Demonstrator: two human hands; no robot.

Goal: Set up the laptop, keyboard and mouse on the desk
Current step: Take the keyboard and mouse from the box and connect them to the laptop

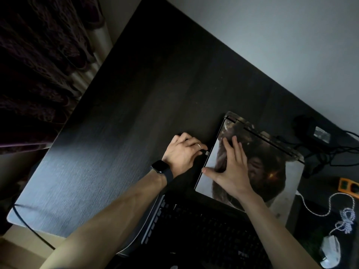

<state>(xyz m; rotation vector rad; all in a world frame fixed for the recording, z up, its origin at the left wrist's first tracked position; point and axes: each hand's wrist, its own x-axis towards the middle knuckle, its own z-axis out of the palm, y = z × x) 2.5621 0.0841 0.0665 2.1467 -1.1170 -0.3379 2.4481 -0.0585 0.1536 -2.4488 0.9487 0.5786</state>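
Head view, looking down on a dark wood-grain desk (136, 113).

Laptop (272, 171): lies flat on the right half of the desk, lid down as far as can be seen. The lid carries a printed picture, and the hinge edge faces away from the person.

Right hand (231, 169): laid flat on the laptop lid near its left edge, palm down, fingers straight and spread, thumb stretched out toward the lid's near-left edge. It grips nothing.

Left hand (182, 152): on the desk just beside the laptop's left side, fingers curled. The fingertips pinch a small plug (206, 153) whose metal end sits right at the laptop's side edge — whether it is seated in a port cannot be told. There is a ring (198, 145) on one finger and a dark watch (160, 166) on the wrist.

Keyboard (204, 230): dark, on the near edge of the desk below the laptop, partly covered by both forearms.

Mouse (330, 251): white, at the near right corner, well apart from both hands. Its white braided cable (347, 220) lies bundled just beyond it.

Other items: a black power adapter (318, 131) with tangled black leads sits beyond the laptop's far right corner. An orange object (347, 186) is cut off by the right edge — not identifiable. A dark curtain (38, 65) hangs to the left of the desk.
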